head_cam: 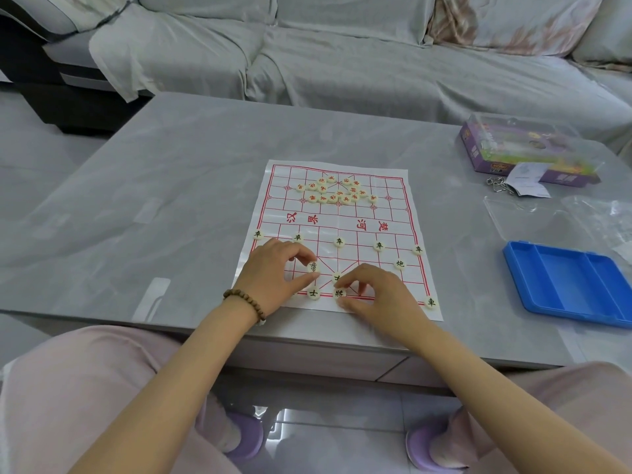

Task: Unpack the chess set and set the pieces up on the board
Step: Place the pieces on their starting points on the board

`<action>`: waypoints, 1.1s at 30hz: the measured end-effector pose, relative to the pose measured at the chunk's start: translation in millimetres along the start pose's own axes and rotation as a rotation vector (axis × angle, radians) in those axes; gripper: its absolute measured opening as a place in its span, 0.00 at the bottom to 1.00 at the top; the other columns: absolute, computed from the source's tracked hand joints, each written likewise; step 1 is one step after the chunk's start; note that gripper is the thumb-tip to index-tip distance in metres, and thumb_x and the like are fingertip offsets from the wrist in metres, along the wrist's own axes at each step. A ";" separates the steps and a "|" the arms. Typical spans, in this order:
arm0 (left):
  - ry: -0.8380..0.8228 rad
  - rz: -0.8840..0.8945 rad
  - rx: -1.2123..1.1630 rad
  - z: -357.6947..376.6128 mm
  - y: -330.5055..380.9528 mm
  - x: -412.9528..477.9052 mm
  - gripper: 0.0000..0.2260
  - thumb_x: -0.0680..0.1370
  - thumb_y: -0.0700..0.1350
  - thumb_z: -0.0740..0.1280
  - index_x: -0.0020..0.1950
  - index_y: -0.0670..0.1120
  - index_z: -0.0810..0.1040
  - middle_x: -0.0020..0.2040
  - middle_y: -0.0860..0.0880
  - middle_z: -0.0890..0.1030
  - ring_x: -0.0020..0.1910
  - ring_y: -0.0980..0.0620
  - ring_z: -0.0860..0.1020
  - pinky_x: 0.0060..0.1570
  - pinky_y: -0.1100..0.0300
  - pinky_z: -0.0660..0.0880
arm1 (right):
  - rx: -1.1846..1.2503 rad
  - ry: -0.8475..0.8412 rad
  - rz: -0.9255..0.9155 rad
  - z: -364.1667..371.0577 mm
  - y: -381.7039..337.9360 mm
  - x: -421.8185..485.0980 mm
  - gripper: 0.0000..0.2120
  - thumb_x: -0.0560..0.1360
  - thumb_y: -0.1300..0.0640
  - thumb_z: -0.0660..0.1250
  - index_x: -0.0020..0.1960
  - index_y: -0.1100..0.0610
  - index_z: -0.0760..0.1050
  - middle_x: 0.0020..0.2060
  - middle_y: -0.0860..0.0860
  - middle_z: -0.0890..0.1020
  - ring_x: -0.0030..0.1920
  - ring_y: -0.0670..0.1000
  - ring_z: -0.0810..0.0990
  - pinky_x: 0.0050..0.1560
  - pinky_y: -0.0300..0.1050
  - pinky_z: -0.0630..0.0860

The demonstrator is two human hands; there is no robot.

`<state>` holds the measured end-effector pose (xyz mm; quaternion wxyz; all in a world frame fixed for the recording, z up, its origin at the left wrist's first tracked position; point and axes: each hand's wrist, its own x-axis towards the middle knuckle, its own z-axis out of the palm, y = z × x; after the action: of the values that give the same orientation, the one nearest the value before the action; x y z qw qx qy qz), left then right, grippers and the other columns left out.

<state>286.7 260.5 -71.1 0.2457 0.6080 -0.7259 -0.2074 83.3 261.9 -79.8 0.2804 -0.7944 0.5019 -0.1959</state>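
Board [337, 221], frame centre: left hand [273, 277] pinching piece [313, 267] for back-row placing; right hand [376, 294] curled beside general [338, 293], hold unclear.

A paper board [337, 220] lies on the grey table [171, 186]. A heap of red pieces [337, 191] sits at its 12 o'clock end. A row of 5 black pawns [339, 241] crosses the near half. At 6 o'clock, the left hand [273, 271] pinches a black piece [313, 267], and the right hand [372, 289] closes thumb and forefinger around the general piece [339, 293]. A blue tray [567, 282] lies at 4 o'clock and a purple box [526, 155] at 2 o'clock.
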 end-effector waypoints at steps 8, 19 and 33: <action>-0.104 0.091 0.031 20.1 27.5 8.8 0.12 0.74 0.54 0.68 0.55 0.55 0.77 0.51 0.59 0.77 0.52 0.59 0.70 0.58 0.60 0.68 | 0.067 0.286 0.105 -39.9 24.8 -5.4 0.03 0.75 0.53 0.67 0.48 0.47 0.78 0.45 0.40 0.79 0.43 0.40 0.76 0.42 0.24 0.67; -0.252 0.144 0.234 49.8 58.4 23.6 0.17 0.73 0.59 0.66 0.60 0.59 0.73 0.58 0.54 0.74 0.58 0.52 0.68 0.57 0.60 0.64 | 0.056 0.304 0.113 -53.2 46.9 -15.3 0.03 0.75 0.53 0.66 0.48 0.46 0.78 0.44 0.36 0.77 0.44 0.41 0.76 0.43 0.23 0.67; -0.302 0.181 0.239 58.1 67.6 26.2 0.18 0.74 0.60 0.64 0.63 0.59 0.73 0.59 0.57 0.75 0.58 0.55 0.67 0.58 0.60 0.65 | -0.071 0.210 0.023 -57.3 72.3 -30.9 0.05 0.73 0.50 0.69 0.48 0.46 0.80 0.44 0.35 0.76 0.48 0.42 0.76 0.57 0.50 0.71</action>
<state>194.9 246.6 -73.9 0.0780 0.5270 -0.8257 -0.1856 -13.3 251.2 -83.2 0.2002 -0.7731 0.5444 -0.2566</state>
